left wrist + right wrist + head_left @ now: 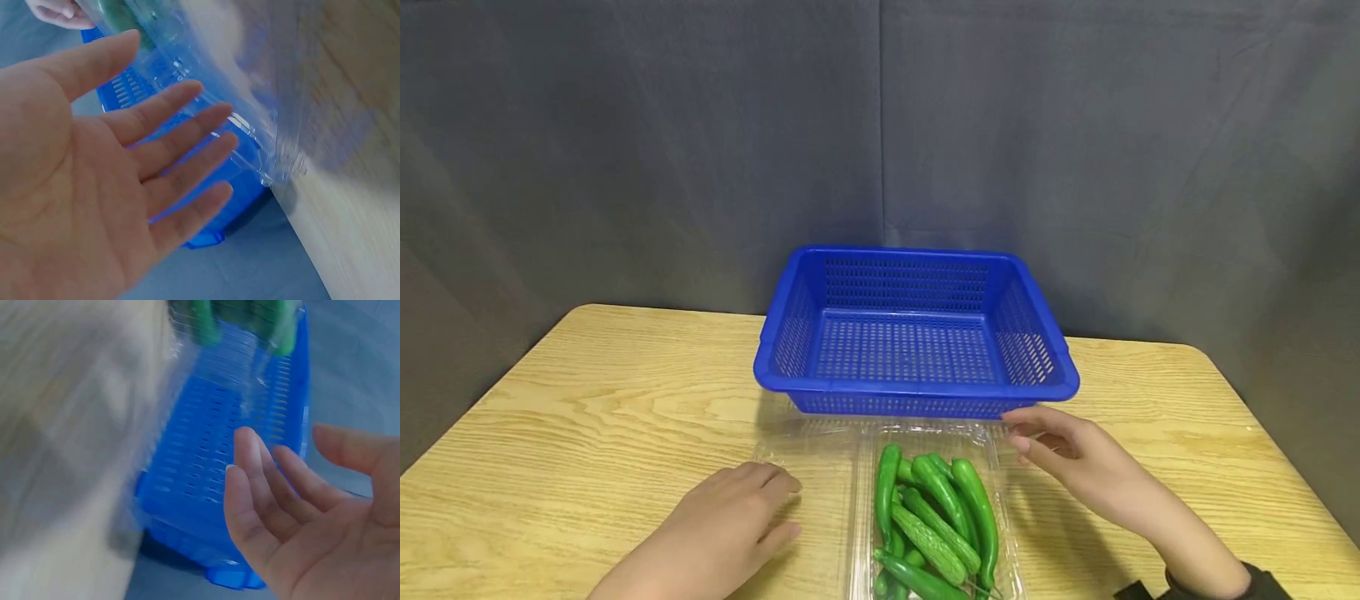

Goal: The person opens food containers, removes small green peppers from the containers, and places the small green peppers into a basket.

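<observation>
A clear plastic clamshell box (859,508) lies open at the table's front edge, its lid (808,458) folded out to the left. Several green chili peppers and small bitter gourds (934,521) fill its tray. Behind it stands an empty blue slotted basket (917,392). My left hand (730,525) rests flat on the table, fingers straight, just beside the lid (250,134). My right hand (1063,450) hovers with relaxed fingers at the tray's far right corner, close below the basket (212,487). Neither hand holds anything.
The wooden table (587,417) stretches left and right of the basket. A grey cloth backdrop (700,125) hangs behind it. The table's rounded corners (1195,354) lie near the back.
</observation>
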Available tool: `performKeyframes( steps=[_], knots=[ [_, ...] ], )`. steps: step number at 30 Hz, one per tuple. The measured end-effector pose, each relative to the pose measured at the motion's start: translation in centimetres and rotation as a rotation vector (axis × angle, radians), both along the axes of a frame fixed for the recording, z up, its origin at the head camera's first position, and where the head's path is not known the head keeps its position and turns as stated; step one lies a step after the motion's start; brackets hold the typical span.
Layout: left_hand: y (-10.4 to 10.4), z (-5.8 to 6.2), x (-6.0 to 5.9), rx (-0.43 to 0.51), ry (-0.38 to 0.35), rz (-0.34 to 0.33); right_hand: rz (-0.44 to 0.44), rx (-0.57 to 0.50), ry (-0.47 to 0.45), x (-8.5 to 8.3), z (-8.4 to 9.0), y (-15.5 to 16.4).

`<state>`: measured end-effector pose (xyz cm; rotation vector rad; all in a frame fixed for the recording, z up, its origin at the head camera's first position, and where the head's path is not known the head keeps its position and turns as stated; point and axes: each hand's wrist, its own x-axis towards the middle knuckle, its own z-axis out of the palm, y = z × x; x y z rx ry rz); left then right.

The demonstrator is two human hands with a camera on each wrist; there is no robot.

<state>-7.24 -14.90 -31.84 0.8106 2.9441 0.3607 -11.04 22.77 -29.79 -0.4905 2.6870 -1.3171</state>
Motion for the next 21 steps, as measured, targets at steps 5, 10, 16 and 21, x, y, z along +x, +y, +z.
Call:
performKeyframes(
  steps=[5,10,16,21],
  knots=[
    [0.6,-0.4,0.0,0.04,0.016,-0.063,0.037,0.136,0.158,0.9,0.8,-0.3],
    [1.4,-0.6,0.3,0.068,0.002,-0.054,0.079,0.269,0.356,1.9,1.0,-1.1],
    [2.3,-0.6,0.7,0.051,0.065,-0.077,0.125,0.382,0.608,2.3,0.8,-1.7],
    [2.6,-1.0,0.9,-0.003,0.185,-0.156,0.187,0.388,0.689,2.3,0.9,-2.2]
  ],
)
